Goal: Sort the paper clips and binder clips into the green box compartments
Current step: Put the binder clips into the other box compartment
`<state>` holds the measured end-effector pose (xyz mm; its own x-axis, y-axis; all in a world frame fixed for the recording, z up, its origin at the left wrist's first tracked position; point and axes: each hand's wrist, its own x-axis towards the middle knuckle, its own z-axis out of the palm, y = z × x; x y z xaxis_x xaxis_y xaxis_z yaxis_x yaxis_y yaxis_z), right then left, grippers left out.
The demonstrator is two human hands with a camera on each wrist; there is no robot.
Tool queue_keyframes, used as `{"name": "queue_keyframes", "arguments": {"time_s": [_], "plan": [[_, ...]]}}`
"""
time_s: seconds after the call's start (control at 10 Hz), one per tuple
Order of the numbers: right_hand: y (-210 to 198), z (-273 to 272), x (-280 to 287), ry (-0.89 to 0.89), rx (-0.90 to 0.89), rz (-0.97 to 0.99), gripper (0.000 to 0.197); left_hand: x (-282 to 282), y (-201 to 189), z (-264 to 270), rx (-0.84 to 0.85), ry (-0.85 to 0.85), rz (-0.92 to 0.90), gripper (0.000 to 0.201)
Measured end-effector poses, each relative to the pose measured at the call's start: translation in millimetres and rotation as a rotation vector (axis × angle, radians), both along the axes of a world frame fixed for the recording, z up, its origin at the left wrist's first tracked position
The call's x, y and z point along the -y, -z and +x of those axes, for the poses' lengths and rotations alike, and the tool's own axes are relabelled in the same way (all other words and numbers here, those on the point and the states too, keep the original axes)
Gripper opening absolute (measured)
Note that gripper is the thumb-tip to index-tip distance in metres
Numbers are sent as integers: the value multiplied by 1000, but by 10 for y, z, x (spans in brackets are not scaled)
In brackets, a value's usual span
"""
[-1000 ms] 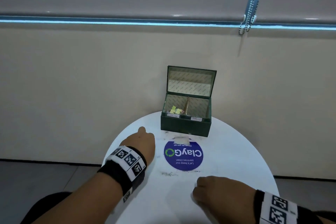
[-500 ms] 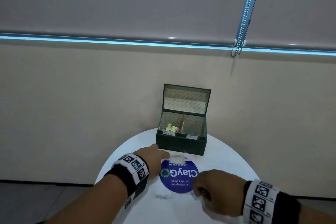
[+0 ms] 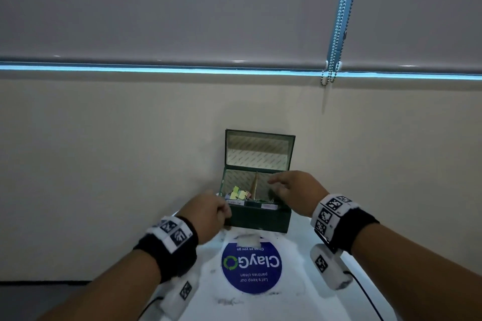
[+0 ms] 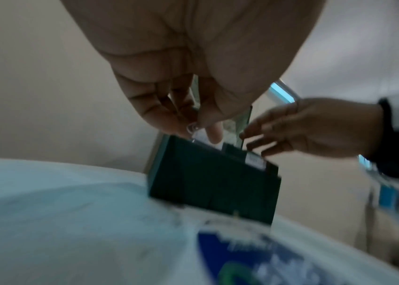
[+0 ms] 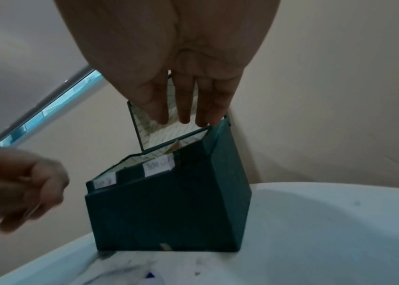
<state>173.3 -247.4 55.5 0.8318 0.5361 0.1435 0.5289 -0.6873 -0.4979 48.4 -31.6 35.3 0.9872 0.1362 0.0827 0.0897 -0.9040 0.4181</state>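
Fingers (image 4: pixel 169 119) of the left hand (image 3: pixel 208 214) pinch a small wire paper clip (image 4: pixel 191 128) just above the front-left corner of the green box (image 3: pixel 258 219); thumb and forefinger curled tight on it, seen in the left wrist view. Fingers (image 5: pixel 183 104) of the right hand (image 3: pixel 294 190) hang straight and relaxed, holding nothing, over the box's right compartment (image 3: pixel 266 187), tips near the rim by the raised lid (image 3: pixel 258 150).

Box stands open on the white round desk (image 3: pixel 300 294), lid upright w/ patterned lining, a divider (image 3: pixel 254 185) splitting it in two. Left compartment (image 3: pixel 236 187) holds a cluster of pale yellow, green and pink binder clips (image 3: pixel 238 193); thin wire clips (image 3: pixel 260 200) lie at the front of the right one. Two white labels (image 5: pixel 159 166) on the front rim, text too blurred to read.

Blue round "ClayGo" sticker (image 3: pixel 251 267) on the desk just in front of the box. Both wrists carry black bands w/ black-and-white marker tags (image 3: pixel 330 210). Behind: beige wall, grey roller blind (image 3: pixel 182 8) w/ bead chain (image 3: pixel 339 21).
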Motion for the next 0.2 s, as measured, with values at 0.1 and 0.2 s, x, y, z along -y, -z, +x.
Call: {"name": "queue_keyframes", "arguments": {"time_s": [0.1, 0.2], "plan": [[13, 0, 72, -28, 92, -12, 26, 124, -190, 201, 68, 13, -217, 30], [-103, 84, 160, 3, 209, 6, 29, 327, -390, 465, 162, 5, -391, 27]]}}
